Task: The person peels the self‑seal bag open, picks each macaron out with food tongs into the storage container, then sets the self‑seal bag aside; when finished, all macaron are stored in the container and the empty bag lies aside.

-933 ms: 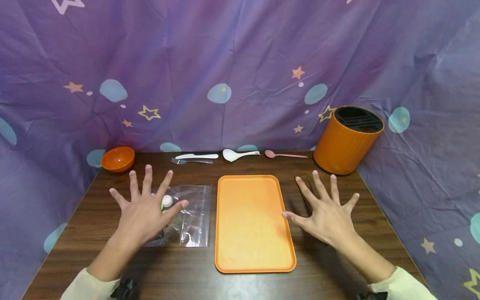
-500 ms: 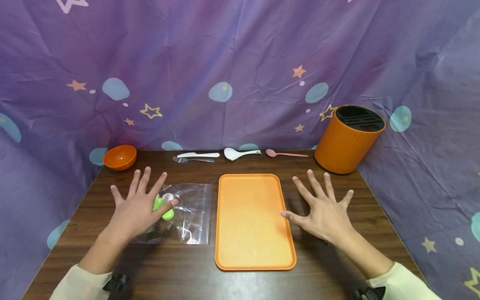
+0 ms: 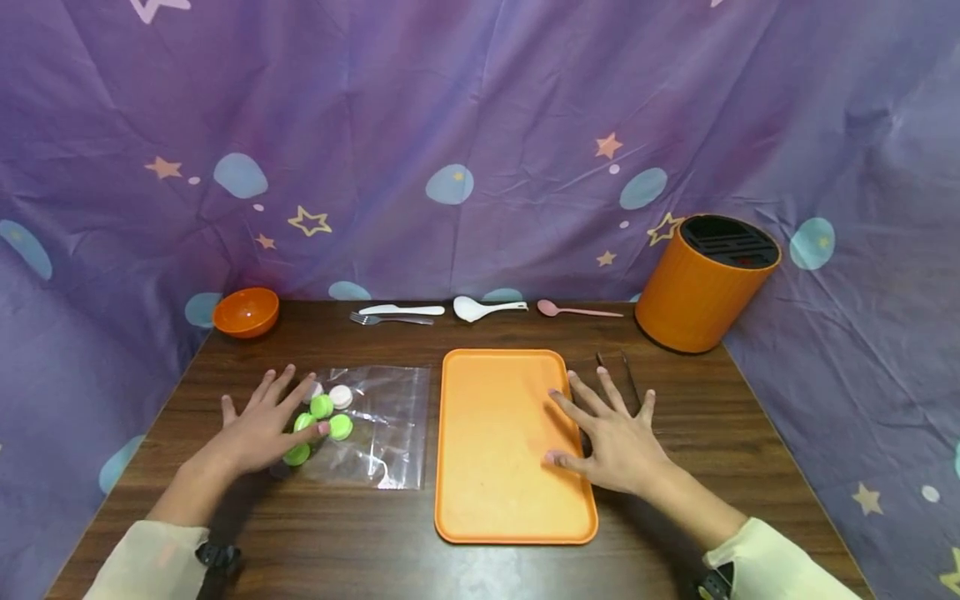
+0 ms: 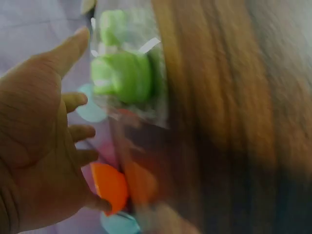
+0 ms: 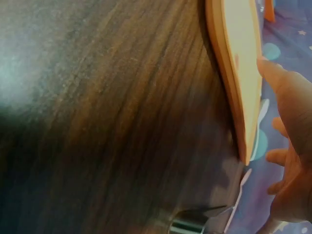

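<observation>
1. A staged tabletop set rather than a lived-in room: purple fabric (image 3: 480, 125) printed with stars and blue dots hangs behind and beside the table, hiding any walls.
2. A dark wooden table (image 3: 750, 450) carries kitchen items laid in a neat row: an orange bowl (image 3: 245, 312), a fork (image 3: 390, 320), spoons and an orange knife block (image 3: 705, 283).
3. An orange tray (image 3: 502, 450) lies in the middle.

Left hand (image 3: 258, 429) lowered from raised spread pose onto left edge of clear bag (image 3: 375, 433), fingers less splayed; green and pink pieces (image 3: 321, 414) now uncovered beside fingertips. Right hand (image 3: 611, 437) dropped, slid left; thumb and forefinger now over tray (image 3: 495, 492) right edge. Tongs (image 3: 626, 375) uncovered.
</observation>
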Available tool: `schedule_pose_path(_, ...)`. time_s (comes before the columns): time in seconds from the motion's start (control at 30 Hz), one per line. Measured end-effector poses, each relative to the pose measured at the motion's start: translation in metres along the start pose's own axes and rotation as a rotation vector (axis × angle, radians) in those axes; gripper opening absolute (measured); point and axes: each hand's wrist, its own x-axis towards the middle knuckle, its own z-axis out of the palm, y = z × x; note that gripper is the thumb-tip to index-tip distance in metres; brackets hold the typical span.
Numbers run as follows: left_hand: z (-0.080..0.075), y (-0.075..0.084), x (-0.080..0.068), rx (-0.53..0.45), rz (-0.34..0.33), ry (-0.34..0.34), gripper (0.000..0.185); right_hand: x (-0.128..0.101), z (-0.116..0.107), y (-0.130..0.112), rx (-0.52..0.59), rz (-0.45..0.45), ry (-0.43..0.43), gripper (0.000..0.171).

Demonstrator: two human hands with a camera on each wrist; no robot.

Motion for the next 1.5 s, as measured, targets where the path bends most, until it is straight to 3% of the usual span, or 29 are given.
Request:
schedule_pose_path(0.4, 0.006, -0.024, 0.008, -0.102, 0.089, -0.057, 0.103, 0.004, 0.01, -0.003, -0.019, -0.08, 0.011, 0.085)
schedule_pose_path(0.57, 0.008, -0.032, 0.008, -0.134, 0.105, -0.062, 0.109, 0.017, 0.013, -0.016, -0.02, -0.136, 0.031, 0.083)
schedule_pose_path(0.73, 0.01, -0.035, 0.009, -0.136, 0.119, -0.071, 0.111, 0.045, 0.013, -0.041, 0.006, -0.193, 0.045, 0.077)
schedule_pose_path(0.97, 0.009, -0.036, 0.012, -0.124, 0.153, -0.063, 0.118, 0.102, 0.009, -0.084, 0.097, -0.271, 0.003, 0.064)
schedule_pose_path(1.2, 0.011, -0.037, 0.014, -0.126, 0.161, -0.059, 0.121, 0.153, 0.027, -0.117, 0.136, -0.357, 0.043, 0.045)
schedule_pose_path(1.5, 0.01, -0.037, 0.013, -0.17, 0.144, -0.082, 0.128, 0.191, 0.045, -0.139, 0.169, -0.335, 0.054, 0.026)
